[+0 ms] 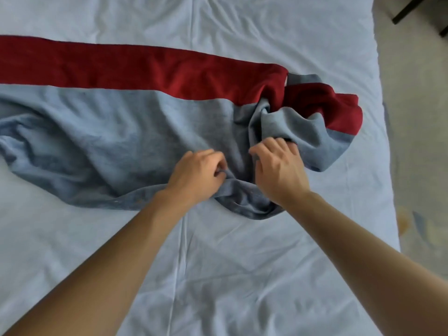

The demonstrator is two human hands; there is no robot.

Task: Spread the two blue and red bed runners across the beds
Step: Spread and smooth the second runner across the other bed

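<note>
A blue and red bed runner point(126, 122) lies across the pale blue bed sheet point(218, 275). Its left part is laid out fairly flat, with the red band along the far side. Its right end is bunched and folded over near the bed's right edge. My left hand point(197, 174) pinches a fold at the runner's near blue edge. My right hand point(278, 166) grips the crumpled blue cloth just to the right, its fingertips tucked into the bunched folds. Only one runner is in view.
The bed's right edge runs down the right side, with pale patterned floor point(421, 141) beyond it. Dark furniture legs point(412, 13) stand at the top right corner. A seam in the sheet runs down the middle of the bed.
</note>
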